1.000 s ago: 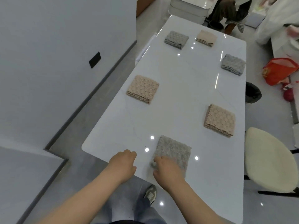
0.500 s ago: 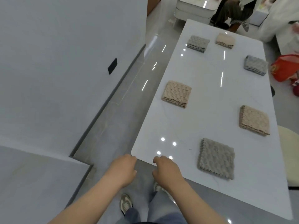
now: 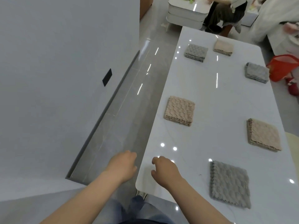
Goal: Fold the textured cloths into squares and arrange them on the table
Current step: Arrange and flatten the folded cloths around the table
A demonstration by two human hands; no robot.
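Several folded textured cloths lie as squares on the white table [image 3: 210,97]. Nearest is a grey cloth [image 3: 229,183] at the front right. Two beige cloths lie mid-table, one left [image 3: 179,110] and one right [image 3: 263,135]. Far off are a grey cloth [image 3: 196,52], a beige cloth [image 3: 223,47] and a grey cloth [image 3: 256,72]. My right hand [image 3: 166,171] hovers over the table's front left corner, fingers loosely curled, holding nothing, well left of the nearest grey cloth. My left hand [image 3: 122,167] hangs beyond the table's left edge above the floor, curled and holding nothing.
A grey wall [image 3: 64,78] with a black plate [image 3: 107,77] runs along the left, with a strip of glossy floor [image 3: 126,110] between it and the table. A red bag [image 3: 284,67] sits right of the table. A seated person [image 3: 226,12] is beyond the far end.
My right hand has let go of the nearest grey cloth and drawn back left to the table corner. My view has swung left, so the table now sits to the right.
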